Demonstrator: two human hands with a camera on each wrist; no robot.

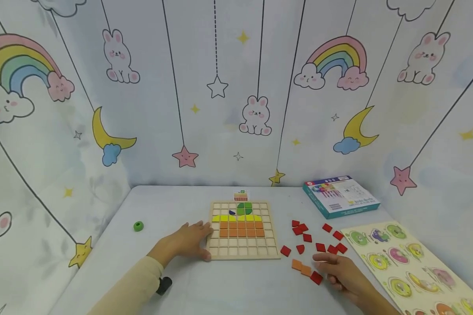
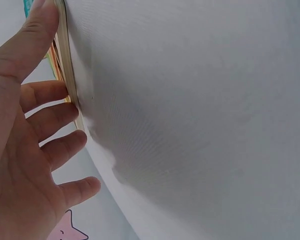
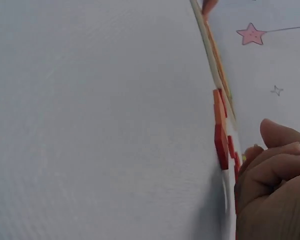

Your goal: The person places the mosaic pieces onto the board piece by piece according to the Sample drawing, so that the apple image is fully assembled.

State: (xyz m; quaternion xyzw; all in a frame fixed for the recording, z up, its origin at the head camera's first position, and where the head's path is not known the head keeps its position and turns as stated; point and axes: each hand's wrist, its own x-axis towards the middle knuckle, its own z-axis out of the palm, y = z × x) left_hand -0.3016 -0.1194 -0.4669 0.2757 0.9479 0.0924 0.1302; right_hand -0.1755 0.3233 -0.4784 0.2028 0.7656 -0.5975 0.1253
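Observation:
A wooden grid board (image 1: 244,252) lies mid-table, holding green pieces (image 1: 244,208), a small dark blue piece (image 1: 232,212), a yellow wavy row (image 1: 236,218) and orange squares (image 1: 242,229). With fingers spread, my left hand (image 1: 191,240) touches the board's left side; the left wrist view shows thumb and fingertips along its edge (image 2: 65,55). My right hand (image 1: 343,275) is beside a red square tile (image 1: 316,278) and two orange tiles (image 1: 301,267). Its fingers are loosely bent, and no piece shows between them. Several red pieces (image 1: 307,238) are scattered right of the board.
A small picture card (image 1: 241,195) sits behind the board. At the back right is a teal-sided box (image 1: 340,197), with a fruit picture board (image 1: 402,262) in front of it. On the left are a green bead (image 1: 138,226) and a black object (image 1: 164,285) by my sleeve.

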